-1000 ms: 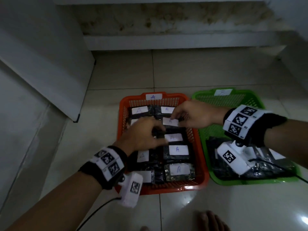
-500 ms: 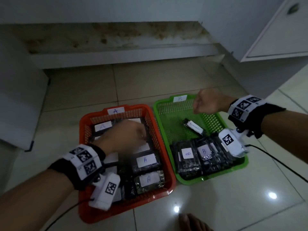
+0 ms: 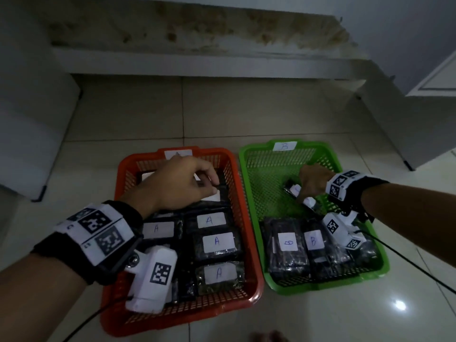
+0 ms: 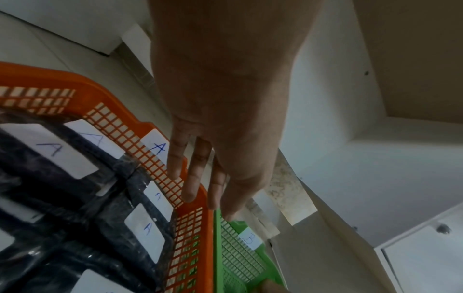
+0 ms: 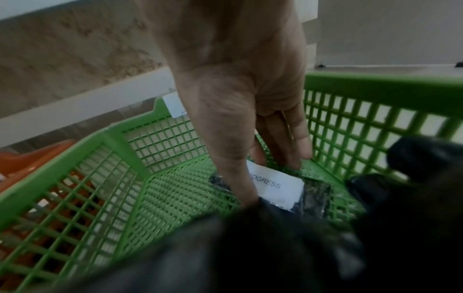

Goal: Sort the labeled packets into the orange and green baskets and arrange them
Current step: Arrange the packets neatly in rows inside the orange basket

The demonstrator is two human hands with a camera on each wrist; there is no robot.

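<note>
1. The right hand's fingers (image 5: 295, 150) pinch a dark packet (image 5: 313, 196) low in the green basket (image 3: 261, 183), thumb on one side, fingertips on the other.
2. The packet lies just under those fingers; in the head view its long axis runs roughly 10 to 4 o'clock.
3. The left hand (image 3: 180, 186) hangs over the orange basket (image 3: 123, 169), fingers loosely extended, holding nothing.
4. Only the right wrist view shows printed lettering on the packet's label.

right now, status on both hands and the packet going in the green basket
Right hand pinching a packet against the green basket floor. Left hand open above A packets, orange basket. Nothing blocking.
</note>
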